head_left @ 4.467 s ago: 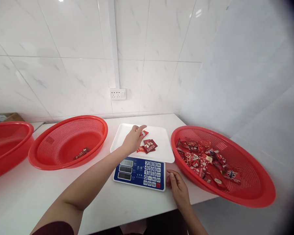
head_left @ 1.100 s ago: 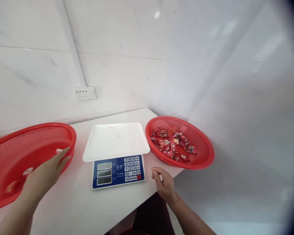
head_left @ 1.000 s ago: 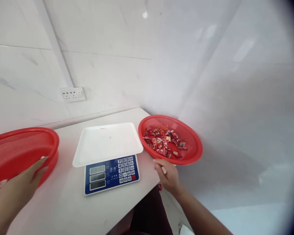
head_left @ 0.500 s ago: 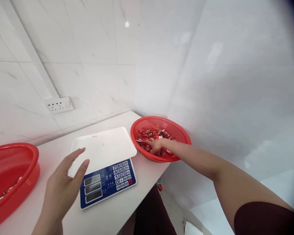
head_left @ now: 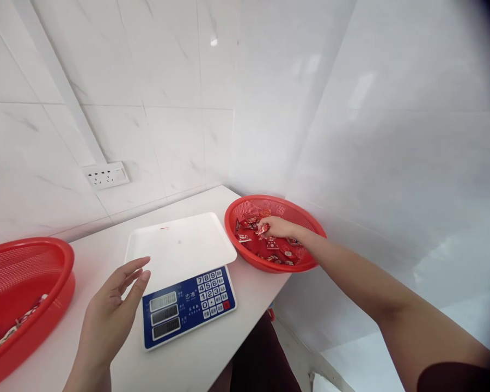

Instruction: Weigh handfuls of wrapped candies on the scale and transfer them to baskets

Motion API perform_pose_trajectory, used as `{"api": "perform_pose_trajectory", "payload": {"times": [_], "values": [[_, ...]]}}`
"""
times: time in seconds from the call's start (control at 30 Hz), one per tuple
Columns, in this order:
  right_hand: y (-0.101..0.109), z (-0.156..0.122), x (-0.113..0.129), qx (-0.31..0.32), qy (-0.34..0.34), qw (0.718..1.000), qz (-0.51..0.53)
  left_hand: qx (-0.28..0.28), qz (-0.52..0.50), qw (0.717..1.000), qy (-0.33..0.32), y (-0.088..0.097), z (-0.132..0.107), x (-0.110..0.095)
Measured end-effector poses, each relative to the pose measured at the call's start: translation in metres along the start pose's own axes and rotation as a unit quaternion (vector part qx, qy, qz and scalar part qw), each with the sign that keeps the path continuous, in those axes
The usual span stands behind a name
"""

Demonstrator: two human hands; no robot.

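Observation:
My right hand is inside the right red plastic basket, closed on red-wrapped packets; how many it holds I cannot tell. Several more small red packets lie scattered on the basket's bottom around it. My left hand hovers over the left front corner of a digital scale, its fingers loosely curved, thumb apart, and nothing in them. The scale's white weighing tray carries only a thin red mark near its back edge. Its blue panel has three displays and a keypad.
A second red basket stands at the left edge with some packets inside. The white table meets a tiled wall with a power socket behind. A wall panel rises close on the right.
My right hand has closed on packets and lifted slightly, and the pile in the basket has spread, baring its bottom. My left thumb and forefinger have drawn nearer. The view has shifted a little.

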State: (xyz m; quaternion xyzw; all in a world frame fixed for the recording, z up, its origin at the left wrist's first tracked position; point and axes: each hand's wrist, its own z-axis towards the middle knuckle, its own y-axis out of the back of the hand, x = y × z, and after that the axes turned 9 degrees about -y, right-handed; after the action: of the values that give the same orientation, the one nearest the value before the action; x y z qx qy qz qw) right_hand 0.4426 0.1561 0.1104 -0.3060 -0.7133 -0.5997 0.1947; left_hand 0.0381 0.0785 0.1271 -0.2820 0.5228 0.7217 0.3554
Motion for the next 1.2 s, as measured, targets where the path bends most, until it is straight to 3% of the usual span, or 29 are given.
{"api": "perform_pose_trajectory", "payload": {"times": [0.1, 0.17, 0.4, 0.47, 0.53, 0.63, 0.77, 0.87, 0.97, 1.1, 1.2], "values": [[0.005, -0.003, 0.024, -0.016, -0.005, 0.993, 0.12, -0.004, -0.028, 1.0, -0.002, 0.0, 0.002, 0.004], [-0.004, -0.005, 0.046, 0.004, 0.007, 0.973, 0.229, 0.005, -0.044, 0.999, -0.01, -0.002, 0.002, 0.005], [-0.087, -0.005, 0.134, 0.174, 0.047, 0.922, 0.342, 0.047, -0.05, 0.997, -0.034, -0.01, -0.003, 0.0], [-0.107, -0.005, 0.151, 0.218, 0.046, 0.905, 0.361, 0.052, -0.052, 0.997, -0.035, -0.01, -0.002, 0.002], [-0.119, -0.004, 0.161, 0.224, 0.042, 0.906, 0.356, 0.058, -0.049, 0.996, -0.046, -0.01, 0.0, 0.006], [-0.125, -0.001, 0.165, 0.183, 0.045, 0.937, 0.293, 0.059, -0.01, 0.995, -0.079, -0.01, 0.003, 0.012], [-0.123, 0.003, 0.156, 0.109, 0.097, 0.978, 0.152, 0.084, 0.081, 0.986, -0.122, -0.012, 0.005, 0.022], [-0.123, 0.003, 0.15, 0.069, 0.144, 0.986, 0.054, 0.13, 0.115, 0.97, -0.168, -0.017, 0.005, 0.029], [-0.118, -0.001, 0.145, 0.038, 0.182, 0.982, -0.025, 0.171, 0.144, 0.959, -0.171, -0.022, 0.004, 0.034], [-0.092, 0.0, 0.128, -0.011, 0.183, 0.982, -0.036, 0.187, 0.173, 0.952, -0.171, -0.022, 0.004, 0.037], [-0.058, 0.01, 0.097, -0.065, 0.134, 0.988, -0.048, 0.158, 0.185, 0.953, -0.181, -0.019, 0.008, 0.04]]}}
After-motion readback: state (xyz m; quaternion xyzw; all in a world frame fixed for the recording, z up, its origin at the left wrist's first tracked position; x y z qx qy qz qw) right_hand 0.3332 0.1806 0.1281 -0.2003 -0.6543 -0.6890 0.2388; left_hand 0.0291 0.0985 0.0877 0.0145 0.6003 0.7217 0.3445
